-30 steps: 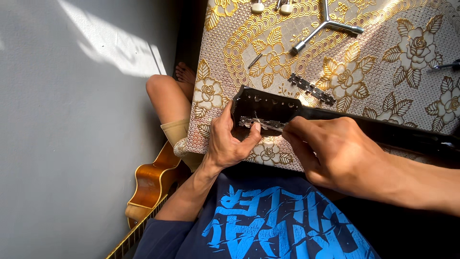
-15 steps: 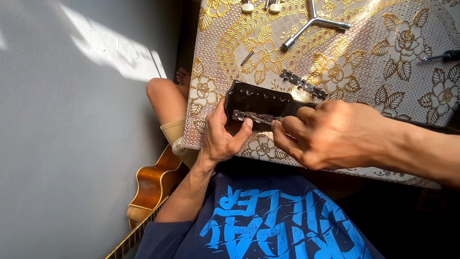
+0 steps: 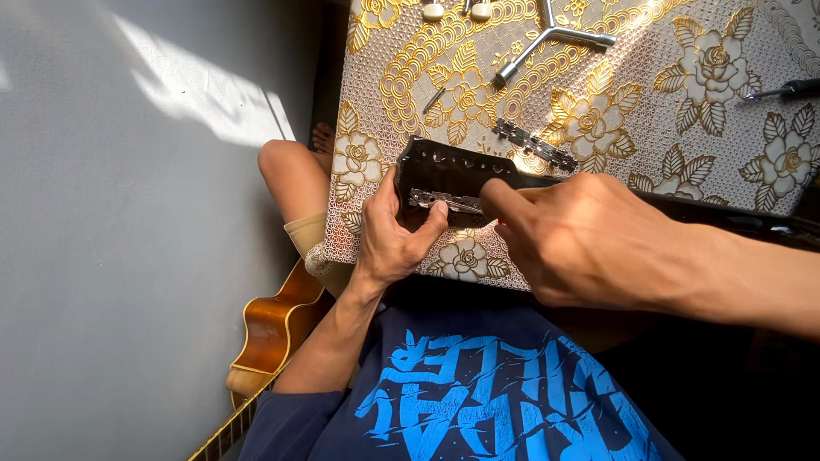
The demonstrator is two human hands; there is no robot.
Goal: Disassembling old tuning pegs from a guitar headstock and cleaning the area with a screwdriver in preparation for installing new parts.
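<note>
Headstock (image 3: 444,171), black, of a guitar neck, lies flat on the gold-and-white floral cloth (image 3: 683,128), at its near left part, with a row of small holes showing along its far edge. Left hand (image 3: 389,239) cups the headstock's near left corner, thumb and fingers closed around it, forefinger tip resting on the silver tuner plate (image 3: 444,201) that sits along the near edge. Right hand (image 3: 589,239) comes in from the right over the neck, forefinger and thumb pinched together at the plate's right end; whether they hold a screw or only press the plate, cannot tell. A second tuner strip (image 3: 536,146) lies loose just beyond the headstock; further off, a three-armed metal wrench (image 3: 555,38) and two cream tuner knobs (image 3: 457,10). Risks, as judged: plate is thin and only finger-held, so a slip of the right hand could skew it off its holes or scratch the black finish; any small part pinched there could drop into the patterned cloth and be hard to spot. Headstock sits near the cloth's near edge, above the lap; a hard push could tip it off. Another guitar (image 3: 273,329) stands below left.
</note>
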